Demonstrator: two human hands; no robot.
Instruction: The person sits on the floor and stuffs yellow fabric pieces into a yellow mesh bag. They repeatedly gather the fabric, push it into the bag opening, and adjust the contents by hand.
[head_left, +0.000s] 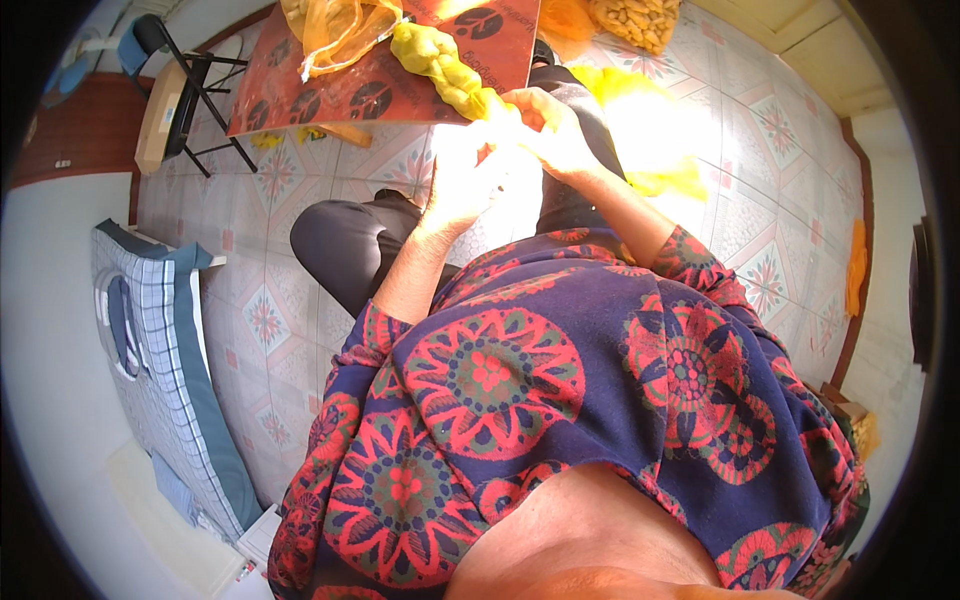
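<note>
A yellow net tube filled with lumpy, rounded items (439, 64) lies slantwise over the near edge of a red-brown printed board (337, 97). At its lower end are both hands, in strong glare. My left hand (469, 176) is below the tube's end, fingers bent and close to it. My right hand (551, 131) is at the right of that end, thumb and fingers curled around part of the net. What lies between the fingertips is washed out by sunlight. An orange mesh bag (345, 37) with a white drawstring rests on the board, left of the tube.
Beyond the board's right side, a mesh bag of pale pieces (637, 22) stands on the tiled floor. Yellow netting (667, 180) lies right of my leg. A black folding chair (187, 90) is at the upper left, a bed with checked bedding (157, 322) at the left.
</note>
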